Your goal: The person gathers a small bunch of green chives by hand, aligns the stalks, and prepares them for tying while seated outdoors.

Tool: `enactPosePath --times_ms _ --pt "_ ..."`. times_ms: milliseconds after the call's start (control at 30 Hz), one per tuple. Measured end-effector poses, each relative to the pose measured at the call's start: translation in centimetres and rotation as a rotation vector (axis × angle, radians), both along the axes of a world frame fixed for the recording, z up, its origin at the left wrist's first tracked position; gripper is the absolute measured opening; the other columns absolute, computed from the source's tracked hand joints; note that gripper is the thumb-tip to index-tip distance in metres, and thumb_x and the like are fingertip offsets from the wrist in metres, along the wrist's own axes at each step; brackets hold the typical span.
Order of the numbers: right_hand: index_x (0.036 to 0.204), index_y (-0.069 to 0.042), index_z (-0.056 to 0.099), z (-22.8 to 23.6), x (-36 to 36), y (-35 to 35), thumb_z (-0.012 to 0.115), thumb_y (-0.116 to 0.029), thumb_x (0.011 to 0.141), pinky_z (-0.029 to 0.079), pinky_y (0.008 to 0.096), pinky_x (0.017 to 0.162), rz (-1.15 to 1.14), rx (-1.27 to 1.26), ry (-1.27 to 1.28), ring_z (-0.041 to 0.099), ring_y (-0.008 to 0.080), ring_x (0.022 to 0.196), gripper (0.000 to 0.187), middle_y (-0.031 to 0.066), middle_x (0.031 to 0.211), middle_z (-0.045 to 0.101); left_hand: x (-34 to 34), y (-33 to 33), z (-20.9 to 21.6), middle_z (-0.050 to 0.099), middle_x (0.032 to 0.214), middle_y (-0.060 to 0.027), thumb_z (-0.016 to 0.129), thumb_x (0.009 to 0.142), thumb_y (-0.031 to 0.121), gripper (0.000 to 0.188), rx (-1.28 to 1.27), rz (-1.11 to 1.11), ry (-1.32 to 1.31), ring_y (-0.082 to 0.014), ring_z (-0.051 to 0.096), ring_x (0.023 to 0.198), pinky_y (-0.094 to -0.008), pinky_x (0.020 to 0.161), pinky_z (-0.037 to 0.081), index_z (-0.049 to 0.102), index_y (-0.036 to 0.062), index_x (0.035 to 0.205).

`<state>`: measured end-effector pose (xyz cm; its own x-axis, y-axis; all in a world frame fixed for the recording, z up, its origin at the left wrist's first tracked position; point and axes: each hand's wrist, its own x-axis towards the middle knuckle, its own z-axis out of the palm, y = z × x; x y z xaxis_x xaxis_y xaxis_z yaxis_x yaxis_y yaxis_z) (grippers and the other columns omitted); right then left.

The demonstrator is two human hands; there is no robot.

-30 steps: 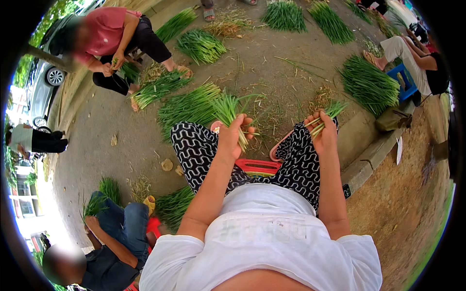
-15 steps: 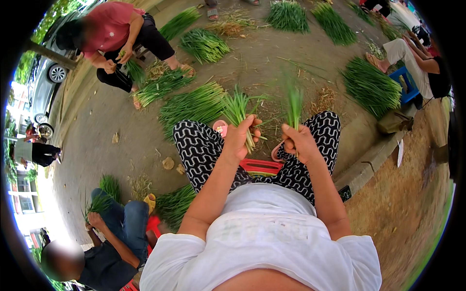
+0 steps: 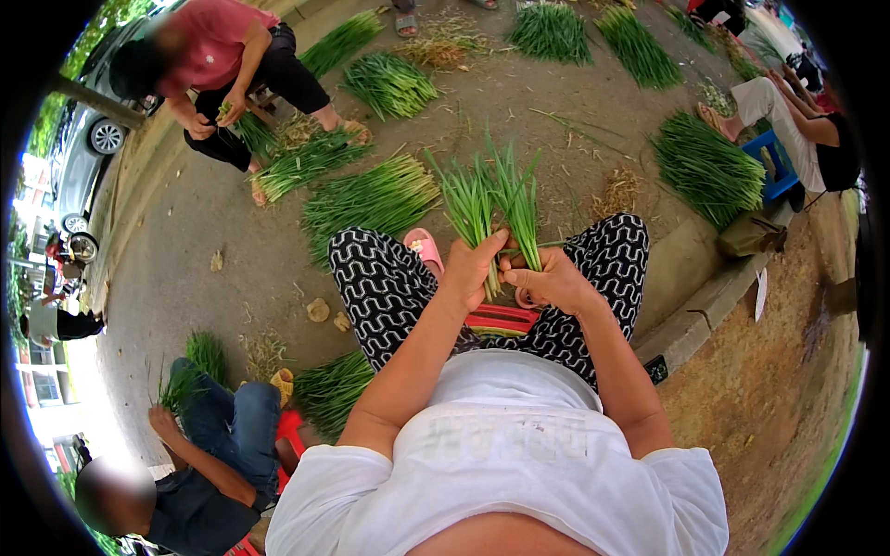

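My left hand (image 3: 469, 269) is closed round the lower stems of a bunch of green chives (image 3: 466, 204), its leaves fanning up and away from me. Close beside it, my right hand (image 3: 558, 278) grips a second, slimmer bunch of chives (image 3: 519, 208) near the base. The hands meet between my knees, with fingers almost touching, and the two bunches lean together at the stems. Some fingertips are hidden behind the stems. Just beyond my left knee lies a large heap of chives (image 3: 371, 202) on the ground.
Under me is a red stool (image 3: 501, 320), with a pink slipper (image 3: 424, 248) by it. Dry trimmings (image 3: 619, 190) lie ahead on the right. More chive heaps (image 3: 709, 167) surround me. Two people sit on my left, another at far right. A concrete kerb (image 3: 686, 334) runs along my right.
My right hand has moved left with its chives, bringing that bunch against the one in my left hand. The person at lower left has raised a hand slightly.
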<state>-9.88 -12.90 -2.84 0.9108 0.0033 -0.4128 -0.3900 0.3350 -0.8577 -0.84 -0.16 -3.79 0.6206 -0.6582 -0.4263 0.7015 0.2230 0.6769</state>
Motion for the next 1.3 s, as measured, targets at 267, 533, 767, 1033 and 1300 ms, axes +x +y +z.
enactPosePath --times_ms 267,533,767,1033,1300 --pt "0.075 -0.003 0.056 0.2 -1.8 -1.2 0.060 -0.015 0.081 0.024 0.0195 0.035 0.103 -0.006 0.029 0.034 0.0035 0.039 0.014 0.0005 0.058 0.050 0.6 0.7 1.4 0.059 0.082 -0.0061 0.058 0.082 0.018 0.020 0.092 0.000 -0.063 -0.0128 0.057 0.061 -0.0202 0.042 0.039 0.053 0.0047 0.097" --pt "0.066 -0.007 0.052 0.0 -1.1 -0.5 0.060 -0.023 0.082 0.022 0.0202 0.035 0.154 0.032 0.081 0.032 0.0037 0.038 0.024 -0.0043 0.047 0.040 0.3 0.1 1.1 0.059 0.082 -0.0060 0.059 0.081 0.016 0.020 0.079 -0.032 -0.137 -0.0135 0.058 0.063 -0.0199 0.043 0.042 0.051 0.0064 0.097" --pt "0.070 -0.003 0.052 -0.8 -2.4 -1.6 0.058 -0.021 0.083 0.024 0.0222 0.034 0.106 0.087 0.107 0.035 0.0067 0.038 0.023 0.0010 0.053 0.044 1.6 0.6 -0.1 0.061 0.083 -0.0061 0.060 0.081 0.018 0.024 -0.017 0.045 -0.024 -0.0170 0.061 0.072 -0.0251 0.047 0.043 0.052 0.0047 0.098" --pt "0.083 -0.002 0.051 -0.5 -7.1 -6.6 0.050 -0.019 0.086 0.025 0.0252 0.032 -0.152 0.497 -0.334 0.035 0.0097 0.036 0.017 0.0039 0.055 0.046 5.3 4.1 -2.8 0.061 0.086 -0.0058 0.060 0.081 0.017 0.019 0.103 0.236 -0.039 -0.0168 0.060 0.074 -0.0231 0.049 0.044 0.057 0.0049 0.096" --pt "0.107 -0.007 0.055 0.5 -7.2 -10.1 0.041 -0.023 0.092 0.031 0.0195 0.036 -0.425 0.640 -0.792 0.031 0.0066 0.043 0.025 0.0046 0.087 0.061 5.5 4.5 -3.5 0.060 0.084 -0.0060 0.060 0.082 0.017 0.019 0.139 0.264 -0.031 -0.0134 0.057 0.064 -0.0213 0.045 0.043 0.055 0.0052 0.096"
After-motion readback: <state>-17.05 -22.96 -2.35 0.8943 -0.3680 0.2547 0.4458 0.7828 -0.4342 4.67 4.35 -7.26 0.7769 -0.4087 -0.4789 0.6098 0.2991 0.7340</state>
